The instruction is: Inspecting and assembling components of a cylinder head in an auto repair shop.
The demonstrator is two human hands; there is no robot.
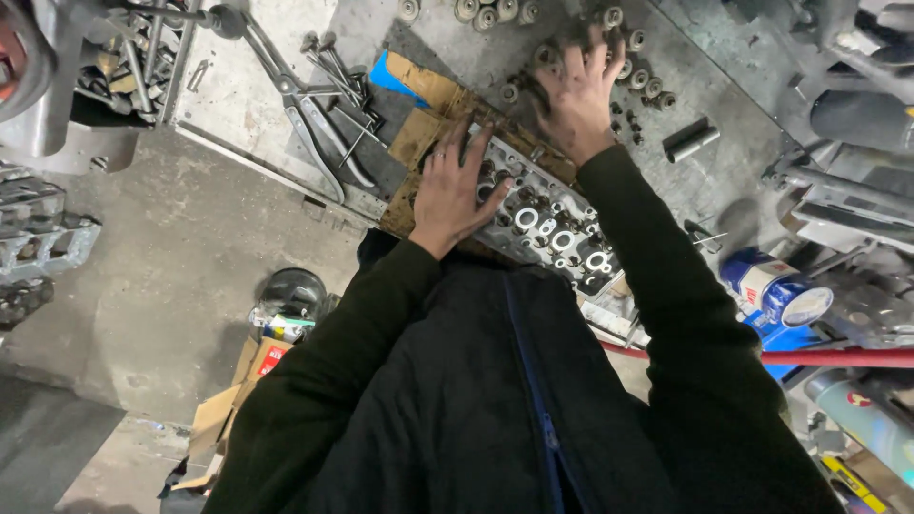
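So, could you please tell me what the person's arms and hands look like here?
Both arms are covered to the wrist by long, dark sleeves of a plain black jacket with a blue zip down its front. The left hand and the right hand are bare, without gloves, and smudged with dark grime. No ring, watch or marking can be made out.

Left hand [457,187] flat, fingers spread; right hand [578,95] outstretched, splayed.

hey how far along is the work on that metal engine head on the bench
Done so far: the engine head lies on cardboard, several round seats bare and shiny. In hand: the left hand rests flat on its end while the right hand reaches into the small round parts behind it. Left: many parts and valves lie loose.
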